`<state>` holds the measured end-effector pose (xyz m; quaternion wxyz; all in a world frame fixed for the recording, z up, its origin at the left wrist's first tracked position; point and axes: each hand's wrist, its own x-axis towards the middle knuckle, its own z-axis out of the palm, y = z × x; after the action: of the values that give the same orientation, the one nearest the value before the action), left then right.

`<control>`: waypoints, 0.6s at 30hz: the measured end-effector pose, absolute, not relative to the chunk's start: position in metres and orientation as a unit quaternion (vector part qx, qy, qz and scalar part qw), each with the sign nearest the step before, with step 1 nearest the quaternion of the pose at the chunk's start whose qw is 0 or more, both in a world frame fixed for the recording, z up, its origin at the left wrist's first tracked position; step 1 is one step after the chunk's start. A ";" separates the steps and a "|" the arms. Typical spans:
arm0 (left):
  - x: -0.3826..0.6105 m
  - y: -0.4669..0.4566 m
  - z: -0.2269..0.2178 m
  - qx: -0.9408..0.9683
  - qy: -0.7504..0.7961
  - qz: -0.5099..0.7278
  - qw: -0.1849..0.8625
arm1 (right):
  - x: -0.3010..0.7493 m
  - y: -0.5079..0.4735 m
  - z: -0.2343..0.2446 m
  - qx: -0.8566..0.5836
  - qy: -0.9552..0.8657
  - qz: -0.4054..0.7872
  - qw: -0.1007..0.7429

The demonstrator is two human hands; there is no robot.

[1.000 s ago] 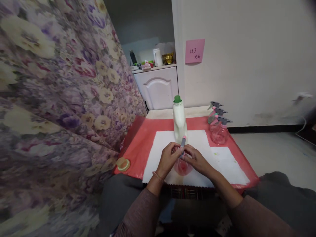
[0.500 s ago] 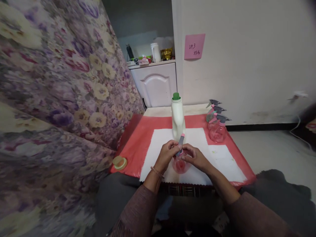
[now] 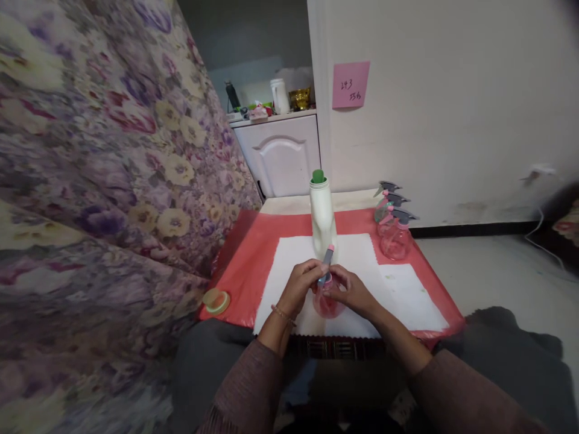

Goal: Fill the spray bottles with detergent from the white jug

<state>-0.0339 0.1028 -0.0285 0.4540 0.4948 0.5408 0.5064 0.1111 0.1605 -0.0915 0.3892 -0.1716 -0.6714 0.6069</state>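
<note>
A round, clear pink spray bottle [image 3: 327, 306] with a grey and pink spray head stands upright on a white cloth [image 3: 289, 301], close to the table's front edge. My left hand [image 3: 300, 283] is closed around the spray head from the left side. From the right, my right hand [image 3: 355, 290] grips the bottle's neck and pink collar. Fingers of both hands partly cover the collar. Just behind them rises a tall pale green jug [image 3: 321, 211] with a green piece in its open mouth.
Several similar spray bottles [image 3: 395, 242] stand in a row at the table's right rear. A yellowish round lid [image 3: 217, 301] lies at the left edge on the red tablecloth [image 3: 246, 265]. A floral curtain [image 3: 113, 181] hangs along the left; a white cabinet [image 3: 283, 154] stands behind.
The whole view has shifted slightly, moving things a little to the left in the picture. Both hands keep hold of the spray bottle, with only slight finger movement.
</note>
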 end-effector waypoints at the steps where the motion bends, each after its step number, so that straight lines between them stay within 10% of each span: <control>1: -0.032 0.101 -0.029 0.490 0.545 0.516 0.443 | 0.110 0.159 -0.092 -0.174 -0.667 0.608 0.394; 18: -0.026 0.093 -0.043 0.479 0.557 0.574 0.361 | 0.108 0.161 -0.095 -0.176 -0.666 0.595 0.414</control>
<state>-0.0264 0.0928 -0.0430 0.3611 0.4794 0.5570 0.5741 0.1083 0.1612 -0.0952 0.4141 -0.1764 -0.6660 0.5949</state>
